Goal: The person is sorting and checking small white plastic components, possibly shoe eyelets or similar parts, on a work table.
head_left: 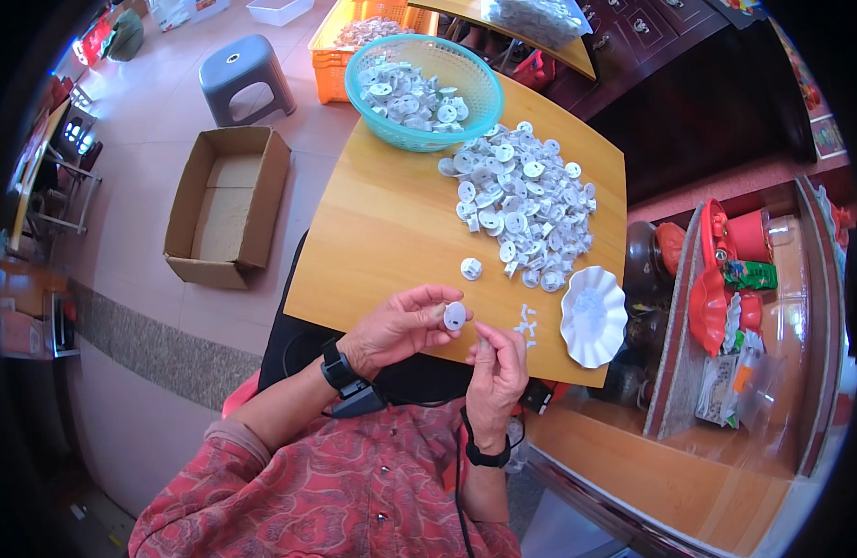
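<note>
Over the near edge of the wooden table (377, 223), my left hand (398, 327) pinches a small white round plastic part (454, 316) with a dark slot in its face. Close by on the right, my right hand (498, 372) is closed with thumb and forefinger together, its fingertips just apart from that part. Whatever it holds is too small to make out. One loose white round part (471, 269) lies beyond my hands, in front of a large pile of similar parts (531, 205). Several tiny white pieces (526, 324) lie right of my right hand, beside a scalloped white dish (611, 327) with small translucent pieces in it.
A turquoise basket (487, 102) of white parts stands at the table's far left corner. Beyond it is an orange crate (328, 74). On the floor to the left are an open cardboard box (270, 186) and a grey stool (238, 70). Shelving (675, 372) borders the right.
</note>
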The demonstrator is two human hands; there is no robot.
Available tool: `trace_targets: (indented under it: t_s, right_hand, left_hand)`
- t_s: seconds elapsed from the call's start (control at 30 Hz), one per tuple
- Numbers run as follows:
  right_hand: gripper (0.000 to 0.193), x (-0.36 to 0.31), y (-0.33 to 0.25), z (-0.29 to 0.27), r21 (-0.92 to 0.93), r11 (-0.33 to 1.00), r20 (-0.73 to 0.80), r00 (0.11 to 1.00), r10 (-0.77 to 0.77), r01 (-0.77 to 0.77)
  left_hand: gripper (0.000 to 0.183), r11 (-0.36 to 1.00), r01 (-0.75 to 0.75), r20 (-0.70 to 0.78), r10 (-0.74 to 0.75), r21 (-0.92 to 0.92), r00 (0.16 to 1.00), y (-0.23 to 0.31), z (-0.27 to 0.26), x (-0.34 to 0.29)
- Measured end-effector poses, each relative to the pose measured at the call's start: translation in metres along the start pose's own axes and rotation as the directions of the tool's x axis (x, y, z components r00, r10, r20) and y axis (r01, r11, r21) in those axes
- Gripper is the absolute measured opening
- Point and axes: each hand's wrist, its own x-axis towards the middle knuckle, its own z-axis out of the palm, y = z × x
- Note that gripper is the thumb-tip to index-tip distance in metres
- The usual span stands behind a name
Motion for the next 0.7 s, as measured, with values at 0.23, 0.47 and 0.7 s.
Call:
trace_targets:
  t_s: [0.23, 0.47, 0.7]
  right_hand:
    - [0.025, -0.001, -0.007, 0.013, 0.218, 0.949, -0.007, 0.972, 0.233, -0.226]
    - [0.028, -0.001, -0.003, 0.016, 0.234, 0.941, -0.033, 0.965, 0.261, -0.247]
    - [0.028, 0.0, -0.002, 0.016, 0.14, 0.975, -0.061, 0.981, 0.182, -0.172]
  left_hand:
    - [0.037, 1.0, 0.01, -0.019, -0.01, 0.006, 1.0, -0.007, -0.01, -0.006]
    - [0.039, 0.991, -0.003, 0.014, 0.002, 0.133, 1.0, -0.008, -0.007, -0.009]
    - [0.039, 0.984, -0.013, 0.027, 0.009, 0.177, 1.0, -0.007, -0.006, -0.009]
